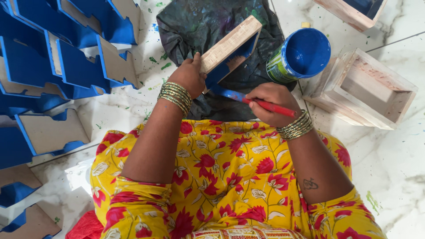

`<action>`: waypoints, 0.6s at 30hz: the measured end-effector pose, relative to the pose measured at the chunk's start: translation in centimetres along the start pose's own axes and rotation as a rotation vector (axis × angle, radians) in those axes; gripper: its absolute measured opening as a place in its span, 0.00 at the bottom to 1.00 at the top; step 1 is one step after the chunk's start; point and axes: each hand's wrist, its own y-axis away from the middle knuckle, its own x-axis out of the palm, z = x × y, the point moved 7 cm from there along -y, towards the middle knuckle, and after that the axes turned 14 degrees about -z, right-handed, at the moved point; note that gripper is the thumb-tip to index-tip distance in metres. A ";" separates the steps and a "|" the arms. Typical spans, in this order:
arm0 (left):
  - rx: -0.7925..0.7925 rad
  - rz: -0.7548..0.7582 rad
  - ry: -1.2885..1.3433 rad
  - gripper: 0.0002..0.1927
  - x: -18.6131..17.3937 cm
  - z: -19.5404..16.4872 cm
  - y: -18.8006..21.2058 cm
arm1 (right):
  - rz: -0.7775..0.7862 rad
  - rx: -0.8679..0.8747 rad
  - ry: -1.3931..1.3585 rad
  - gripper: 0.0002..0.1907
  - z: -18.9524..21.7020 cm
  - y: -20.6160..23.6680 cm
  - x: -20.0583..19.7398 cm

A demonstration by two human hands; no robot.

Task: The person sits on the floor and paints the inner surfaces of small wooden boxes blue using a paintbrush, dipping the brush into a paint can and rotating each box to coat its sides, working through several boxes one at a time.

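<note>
Head view looks down on a person seated on a marble floor (398, 168), painting a wooden piece (230, 46) blue. The left hand (190, 75) grips this piece by its lower end and tilts it over a dark paint-smeared cloth (195, 22); its underside shows blue, while the upper face is bare wood. The right hand (270, 104) is closed around a red-handled brush (256, 101), whose blue bristles touch the piece's lower edge. Many blue-coated pieces (66, 57) lie stacked to the left, so much of the batch looks done. An open can of blue paint (303, 53) stands just beside the cloth, near the brush hand. Unpainted wooden boxes (367, 88) wait at the right, apparently yet to be coated.
</note>
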 end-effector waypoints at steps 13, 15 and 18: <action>-0.009 0.004 0.008 0.38 0.0 0.3 -0.1 | 0.097 0.019 -0.062 0.11 0.3 -0.5 0.6; 0.003 0.001 0.010 0.38 0.0 0.4 -0.1 | 0.089 0.045 -0.052 0.13 -0.1 -0.2 -0.5; -0.016 0.016 0.001 0.37 0.3 0.7 -0.2 | 0.088 0.116 -0.052 0.14 -1.1 0.0 -0.6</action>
